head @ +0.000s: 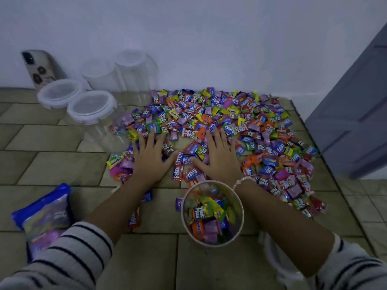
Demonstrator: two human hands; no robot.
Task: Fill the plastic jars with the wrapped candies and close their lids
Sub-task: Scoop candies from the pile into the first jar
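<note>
A wide pile of wrapped candies (247, 126) in many colours covers the tiled floor ahead of me. My left hand (149, 155) lies flat, fingers spread, on the pile's near left part. My right hand (219, 156) lies flat beside it with straight fingers on the candies. Just in front of me stands an open clear plastic jar (212, 243), lidless and partly filled with candies, between my forearms. Several empty clear jars with white lids on stand at the back left; the nearest is one lidded jar (92, 106), with another (59, 92) behind it.
A blue candy bag (45, 214) lies on the floor at my left. A phone (40, 68) leans on the white wall behind the jars. A grey door (356, 114) stands at the right. A white lid (276, 260) lies by my right forearm.
</note>
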